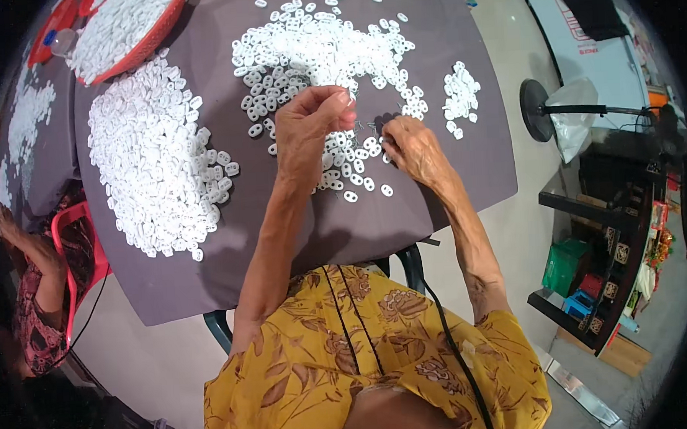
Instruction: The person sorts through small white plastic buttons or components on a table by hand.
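Small white oval pieces with two dark holes [336, 50] lie heaped on the grey-brown cloth in front of me. Above the near side of this heap is my left hand [303, 132], thumb and fingertips pressed together in a pinch; whatever it holds is too small to make out. Lower and to the right, my right hand [417, 151] curls its fingers down by the edge of the pieces, and its fingertips are partly hidden. Between the hands, thin dark metal bits [364, 126] lie among the ovals.
A large pile of white pieces [145, 158] covers the table's left side, below a tilted red basket [148, 40] full of them. A small group [461, 94] sits at right. Another person's arm [34, 247] shows far left beside a red chair [79, 218]. A dark shelf [614, 272] stands right.
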A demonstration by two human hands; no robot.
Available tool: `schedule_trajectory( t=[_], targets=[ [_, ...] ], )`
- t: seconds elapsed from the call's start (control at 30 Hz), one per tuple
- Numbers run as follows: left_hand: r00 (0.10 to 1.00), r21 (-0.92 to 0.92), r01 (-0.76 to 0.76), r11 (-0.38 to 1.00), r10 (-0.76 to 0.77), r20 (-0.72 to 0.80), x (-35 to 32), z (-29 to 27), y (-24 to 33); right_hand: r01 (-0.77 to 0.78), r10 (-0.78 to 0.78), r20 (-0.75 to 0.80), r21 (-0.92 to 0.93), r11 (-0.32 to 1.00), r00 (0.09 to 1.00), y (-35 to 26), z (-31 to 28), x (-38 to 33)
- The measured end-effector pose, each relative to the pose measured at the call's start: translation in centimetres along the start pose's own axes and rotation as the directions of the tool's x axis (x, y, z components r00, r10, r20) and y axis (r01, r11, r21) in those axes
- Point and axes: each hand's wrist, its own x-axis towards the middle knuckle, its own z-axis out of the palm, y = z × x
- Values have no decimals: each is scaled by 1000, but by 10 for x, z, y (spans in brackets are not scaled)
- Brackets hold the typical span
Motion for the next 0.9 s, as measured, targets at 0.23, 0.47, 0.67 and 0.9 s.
schedule_trajectory(
  t=[0.23, 0.47, 0.67, 0.9],
  targets=[
    [997, -41, 31, 999, -28, 73, -5, 11, 1, -384, 516, 107, 797, 466, 850, -5, -24, 16],
    [994, -10, 60, 998, -58, 89, -14, 20, 6, -168, 481, 142, 986, 11, 865, -34, -43, 41],
    [994, 13, -21, 1000, 20, 107, -19, 28, 8, -85, 451, 201, 960, -265, 870, -44, -43, 42],
    [993, 24, -46, 999, 43, 107, -21, 29, 11, -101, 514, 66, 994, 40, 855, -63, -54, 41]
  ],
)
